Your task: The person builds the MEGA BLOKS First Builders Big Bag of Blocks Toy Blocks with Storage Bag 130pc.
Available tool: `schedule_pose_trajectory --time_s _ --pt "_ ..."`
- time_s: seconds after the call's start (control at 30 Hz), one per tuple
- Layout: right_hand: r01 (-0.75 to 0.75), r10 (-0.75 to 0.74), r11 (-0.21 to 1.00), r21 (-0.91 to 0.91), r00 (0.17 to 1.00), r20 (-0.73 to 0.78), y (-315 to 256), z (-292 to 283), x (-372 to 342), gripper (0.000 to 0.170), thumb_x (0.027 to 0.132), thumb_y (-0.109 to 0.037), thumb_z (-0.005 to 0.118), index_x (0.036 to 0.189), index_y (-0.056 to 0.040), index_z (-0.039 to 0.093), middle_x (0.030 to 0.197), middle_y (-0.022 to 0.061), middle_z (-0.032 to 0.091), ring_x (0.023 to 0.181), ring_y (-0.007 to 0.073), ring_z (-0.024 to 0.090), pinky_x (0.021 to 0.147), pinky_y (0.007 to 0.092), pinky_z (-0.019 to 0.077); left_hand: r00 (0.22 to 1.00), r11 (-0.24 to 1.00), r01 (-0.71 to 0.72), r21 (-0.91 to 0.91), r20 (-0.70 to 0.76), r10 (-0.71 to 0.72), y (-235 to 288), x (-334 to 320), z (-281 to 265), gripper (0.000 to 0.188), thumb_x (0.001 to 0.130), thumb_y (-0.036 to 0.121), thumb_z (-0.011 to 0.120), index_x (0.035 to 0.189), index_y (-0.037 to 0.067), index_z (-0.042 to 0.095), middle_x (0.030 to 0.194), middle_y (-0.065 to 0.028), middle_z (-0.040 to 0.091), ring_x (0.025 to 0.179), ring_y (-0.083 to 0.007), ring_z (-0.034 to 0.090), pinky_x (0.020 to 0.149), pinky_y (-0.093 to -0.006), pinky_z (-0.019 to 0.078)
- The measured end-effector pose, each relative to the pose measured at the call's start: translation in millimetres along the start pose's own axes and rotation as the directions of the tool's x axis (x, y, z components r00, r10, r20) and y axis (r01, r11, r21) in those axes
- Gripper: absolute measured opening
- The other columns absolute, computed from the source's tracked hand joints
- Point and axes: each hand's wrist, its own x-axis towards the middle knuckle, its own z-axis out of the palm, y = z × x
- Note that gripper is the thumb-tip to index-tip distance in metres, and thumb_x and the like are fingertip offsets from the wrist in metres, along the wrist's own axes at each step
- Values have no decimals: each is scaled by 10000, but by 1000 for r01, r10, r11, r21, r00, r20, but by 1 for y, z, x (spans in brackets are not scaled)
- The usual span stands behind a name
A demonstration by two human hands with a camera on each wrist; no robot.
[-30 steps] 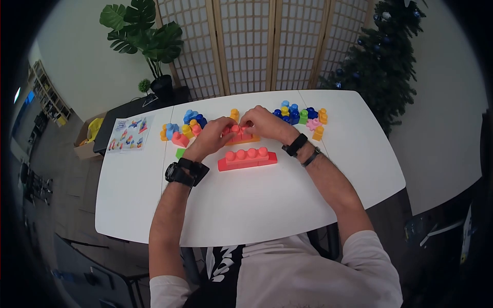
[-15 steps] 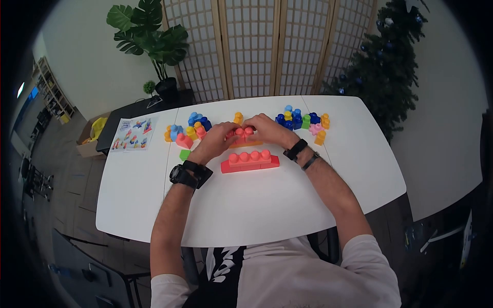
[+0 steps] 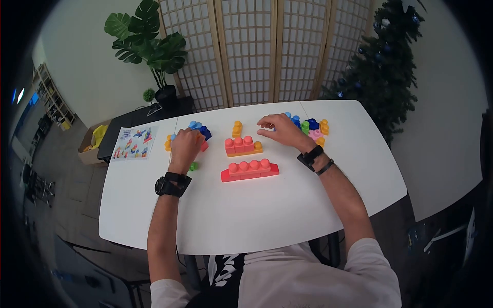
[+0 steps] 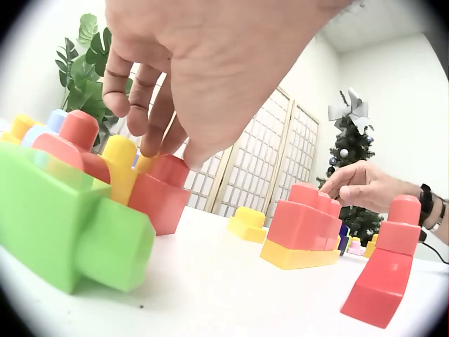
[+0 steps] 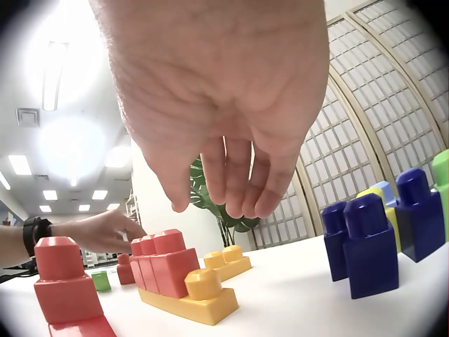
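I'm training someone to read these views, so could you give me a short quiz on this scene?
1. True or false: the right hand is holding a block.
2. Multiple choice: what colour is the base under the three-stud red section?
A) blue
B) yellow
C) green
3. Fill in the number: the long red build nearest the person's body has ____ round studs on top.
Key: 1 false; 2 B; 3 four.

Bright ceiling-light glare; dark, fisheye-curved edges in every view.
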Motion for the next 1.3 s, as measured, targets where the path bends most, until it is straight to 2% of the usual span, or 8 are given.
schedule_pose_trajectory --time_s 0.3,0.43,0.5,0.7,0.83,0.97,1.03,1.3 --pt "-34 34 998 61 999 -9 -1 -10 -2 292 987 -238 800 1134 14 779 996 165 798 940 265 769 883 367 619 987 984 -128 -128 83 139 4 4 -8 221 925 239 834 973 23 834 960 -201 775 829 -359 749 766 -462 597" --pt "0 3 997 82 999 -35 -17 -14 1 282 985 -231 799 1125 14 783 1004 161 800 944 257 768 880 369 620 992 937 -113 -332 22 127 17 16 -29 176 931 145 820 1020 -7 816 981 -198 787 836 -349 769 771 -420 615" --pt "20 -19 998 61 1000 -15 -26 -15 6 339 980 -217 814 1255 -27 751 1089 134 807 1003 233 775 935 353 613 990 909 -138 -393 -18 142 37 24 -49 165 930 111 813 1026 -23 806 969 -199 787 848 -351 772 780 -416 621" --pt "124 -123 967 222 992 -15 -70 -7 19 562 932 -212 848 1421 -43 630 1098 153 803 1038 273 774 994 395 593 960 689 -211 -694 -15 279 102 45 -78 229 987 108 798 1173 -25 775 992 -156 808 921 -257 810 869 -351 665" --pt "65 -77 977 202 996 51 -62 -10 20 415 924 -166 867 1273 -8 709 1154 149 794 1113 247 773 1046 388 597 964 634 -198 -748 -30 265 104 47 -69 500 968 186 839 1391 -3 652 1062 -160 801 962 -268 792 876 -368 648" --pt "32 -29 981 193 999 -21 -29 -2 7 349 908 -130 874 1198 8 736 1134 137 797 1096 233 776 1066 377 595 976 742 -138 -656 39 216 75 35 -42 651 901 232 906 1446 15 622 1185 -165 780 1076 -273 763 941 -391 630" --pt "-10 10 975 222 1000 -1 -9 3 1 334 879 -138 884 1154 -3 751 1077 124 800 1026 239 775 1007 380 612 913 838 -94 -537 290 288 53 28 -24 708 852 240 948 1456 51 631 1248 -135 762 1160 -245 725 971 -364 607" --pt "-103 84 982 159 989 119 5 23 -15 341 857 -105 868 1156 11 756 1046 150 804 1005 259 778 968 373 611 892 778 37 -628 371 257 41 13 14 349 922 51 858 1253 0 761 1136 -106 791 1043 -198 761 962 -322 619"
